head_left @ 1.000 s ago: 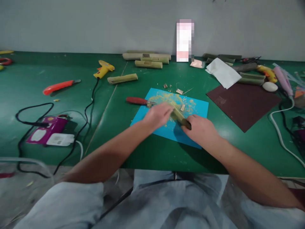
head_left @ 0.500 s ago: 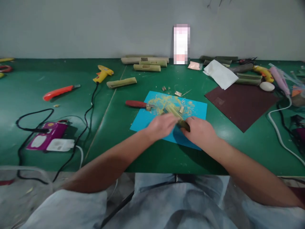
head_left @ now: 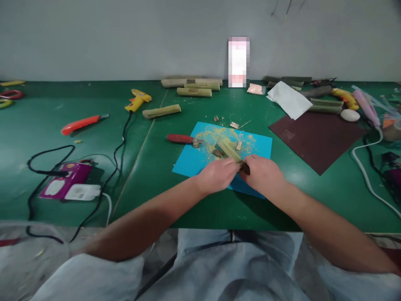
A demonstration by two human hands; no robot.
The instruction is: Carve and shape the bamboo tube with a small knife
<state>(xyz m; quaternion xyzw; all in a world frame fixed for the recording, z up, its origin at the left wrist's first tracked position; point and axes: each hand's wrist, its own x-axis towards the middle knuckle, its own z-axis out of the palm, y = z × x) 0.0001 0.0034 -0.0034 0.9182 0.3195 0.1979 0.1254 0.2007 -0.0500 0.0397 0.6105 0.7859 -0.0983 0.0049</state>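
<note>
A split piece of pale green bamboo (head_left: 231,149) slants over a blue sheet (head_left: 191,161) strewn with yellowish dust. My right hand (head_left: 263,171) is closed around its near end, which looks dark. My left hand (head_left: 218,173) presses its pinched fingers against the bamboo close to the right hand; what they hold, if anything, is hidden. Beside the far part of the bamboo lies a small dark scrap (head_left: 217,153). A red-handled knife (head_left: 181,138) rests across the sheet's left edge, and a small pale chip (head_left: 238,145) lies right of the bamboo.
Left on the green table are a yellow glue gun (head_left: 138,99), an orange-red cutter (head_left: 83,124) and a purple power strip (head_left: 67,179) with cords. Several bamboo pieces (head_left: 194,92) lie at the back. To the right are brown sandpaper (head_left: 316,142), white paper (head_left: 290,100) and an egg-shaped white object (head_left: 350,115).
My left hand has slid toward me along the bamboo, uncovering more of its far part and the dark scrap. My right hand keeps its hold. The view has shifted slightly.
</note>
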